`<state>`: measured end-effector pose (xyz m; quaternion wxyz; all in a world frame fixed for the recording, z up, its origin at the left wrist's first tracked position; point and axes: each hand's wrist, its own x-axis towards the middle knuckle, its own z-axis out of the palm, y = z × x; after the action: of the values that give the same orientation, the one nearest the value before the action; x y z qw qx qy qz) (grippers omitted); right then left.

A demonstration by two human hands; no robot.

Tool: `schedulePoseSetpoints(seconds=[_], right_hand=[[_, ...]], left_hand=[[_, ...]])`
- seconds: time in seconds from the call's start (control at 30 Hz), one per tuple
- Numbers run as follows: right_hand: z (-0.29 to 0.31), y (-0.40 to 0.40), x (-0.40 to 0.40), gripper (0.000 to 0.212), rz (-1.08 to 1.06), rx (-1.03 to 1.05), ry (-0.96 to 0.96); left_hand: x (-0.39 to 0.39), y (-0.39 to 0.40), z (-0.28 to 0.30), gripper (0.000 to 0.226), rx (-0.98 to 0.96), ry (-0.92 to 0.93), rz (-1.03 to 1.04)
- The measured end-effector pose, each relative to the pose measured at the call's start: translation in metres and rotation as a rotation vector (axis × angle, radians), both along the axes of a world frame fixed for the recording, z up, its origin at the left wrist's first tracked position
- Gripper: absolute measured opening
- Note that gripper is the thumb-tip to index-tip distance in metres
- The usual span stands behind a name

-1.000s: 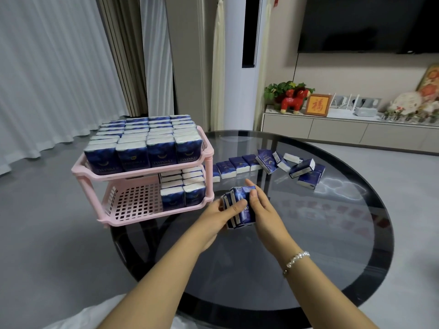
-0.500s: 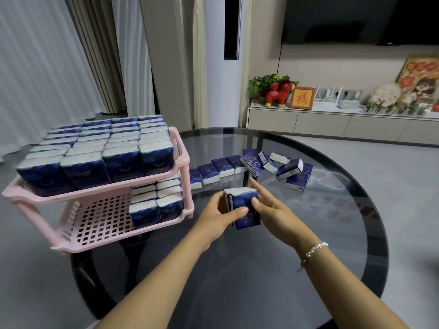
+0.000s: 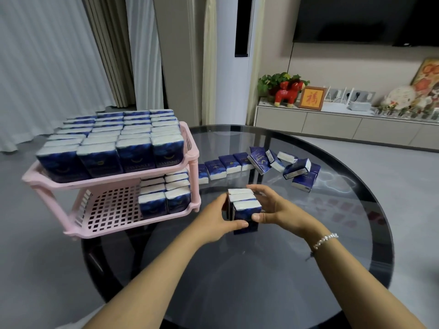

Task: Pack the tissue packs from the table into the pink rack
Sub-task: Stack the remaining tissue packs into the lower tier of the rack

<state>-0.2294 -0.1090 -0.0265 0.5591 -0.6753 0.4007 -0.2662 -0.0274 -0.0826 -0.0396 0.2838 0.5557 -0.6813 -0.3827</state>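
Left hand and right hand clasping from both sides a bunch of three dark blue, white-topped tissue packs, upright on the round dark glass table. Left of the fingers, the pink two-tier plastic rack: top tier full, lower tier partly filled. Beyond the fingertips, loose blue packs, some toppled.

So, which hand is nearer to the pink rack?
Left. The left hand grips the bundle of tissue packs on the side that faces the pink rack. The right hand grips the bundle's far side, away from the rack.
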Motion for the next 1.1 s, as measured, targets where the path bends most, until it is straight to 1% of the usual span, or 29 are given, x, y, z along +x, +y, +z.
schedulePoseSetpoints(seconds=[0.07,0.17,0.27,0.4,0.47,0.57,0.63,0.73,0.8,0.9,1.03,1.1], right_hand=[[0.008,0.005,0.009,0.069,0.038,0.0,0.022],[0.023,0.012,0.031,0.073,0.098,-0.054,0.121],[0.04,0.019,0.06,0.074,0.161,-0.147,0.236],[0.059,0.03,0.105,0.083,0.296,-0.264,0.413],[0.069,0.037,0.128,0.083,0.35,-0.335,0.499],[0.078,0.048,0.16,0.078,0.414,-0.462,0.571],[0.08,0.051,0.177,0.075,0.421,-0.531,0.586],[0.076,0.05,0.201,0.073,0.398,-0.586,0.553],[0.067,0.045,0.216,0.076,0.372,-0.633,0.543],[0.052,0.037,0.236,0.075,0.329,-0.681,0.505],[0.04,0.023,0.254,0.076,0.293,-0.746,0.488],[0.039,0.016,0.261,0.076,0.285,-0.746,0.514]], left_hand=[[0.014,0.009,0.007,0.079,0.008,-0.017,0.008],[0.039,0.024,0.016,0.076,0.008,-0.023,0.03],[0.066,0.043,0.025,0.083,0.023,-0.038,0.055],[0.097,0.071,0.035,0.071,0.005,-0.054,0.108],[0.113,0.083,0.037,0.071,-0.024,-0.054,0.152],[0.135,0.097,0.036,0.072,-0.061,-0.056,0.201],[0.148,0.102,0.031,0.072,-0.096,-0.057,0.241],[0.166,0.103,0.021,0.074,-0.159,-0.043,0.333],[0.175,0.103,0.014,0.069,-0.188,-0.064,0.42],[0.187,0.103,0.003,0.056,-0.146,-0.155,0.515],[0.194,0.098,-0.004,0.041,-0.065,-0.24,0.506],[0.193,0.094,-0.006,0.039,-0.063,-0.26,0.5]])
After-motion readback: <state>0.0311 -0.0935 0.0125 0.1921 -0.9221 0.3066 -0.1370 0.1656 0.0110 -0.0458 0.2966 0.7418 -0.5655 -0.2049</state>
